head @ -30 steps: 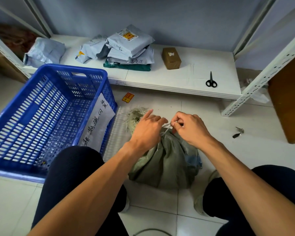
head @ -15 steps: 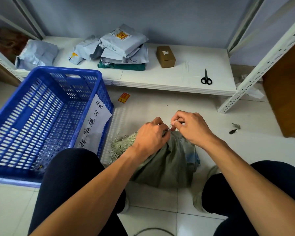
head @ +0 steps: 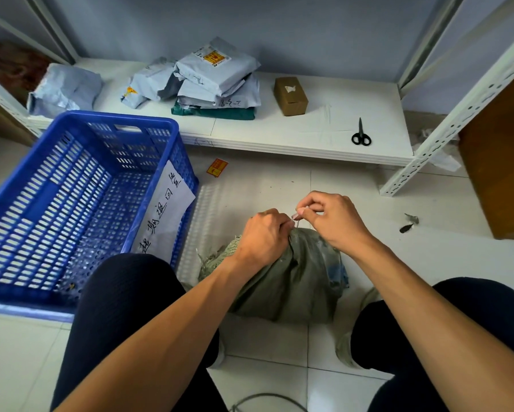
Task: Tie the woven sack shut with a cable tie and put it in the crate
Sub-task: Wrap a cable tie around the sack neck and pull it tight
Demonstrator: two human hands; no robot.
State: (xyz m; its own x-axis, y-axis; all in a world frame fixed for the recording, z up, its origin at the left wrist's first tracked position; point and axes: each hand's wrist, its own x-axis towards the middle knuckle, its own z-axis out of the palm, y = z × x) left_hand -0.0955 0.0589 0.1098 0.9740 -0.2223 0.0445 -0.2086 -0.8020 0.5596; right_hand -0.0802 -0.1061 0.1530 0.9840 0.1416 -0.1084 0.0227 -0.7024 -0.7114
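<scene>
A grey-green woven sack (head: 297, 278) lies on the tiled floor between my knees, its frayed mouth pointing left. My left hand (head: 264, 236) is closed around the bunched neck of the sack. Just right of it, my right hand (head: 333, 221) pinches the free end of a thin pale cable tie (head: 296, 217), which runs down to the neck. Where the tie circles the neck is hidden by my left hand. The blue slatted crate (head: 80, 188) stands on the floor to the left, with a handwritten paper sheet (head: 163, 212) hanging over its right wall.
A low white shelf (head: 309, 135) runs along the back, carrying grey mail bags (head: 214, 81), a small cardboard box (head: 290, 96) and black scissors (head: 360, 134). A white shelf post (head: 446, 126) slants at the right, beside a brown board (head: 499, 173). Bubble wrap (head: 202, 221) lies next to the crate.
The sack's frayed mouth has swung from pointing away to pointing left. My left hand has closed tighter on the neck, and my right hand has lifted the tie end slightly.
</scene>
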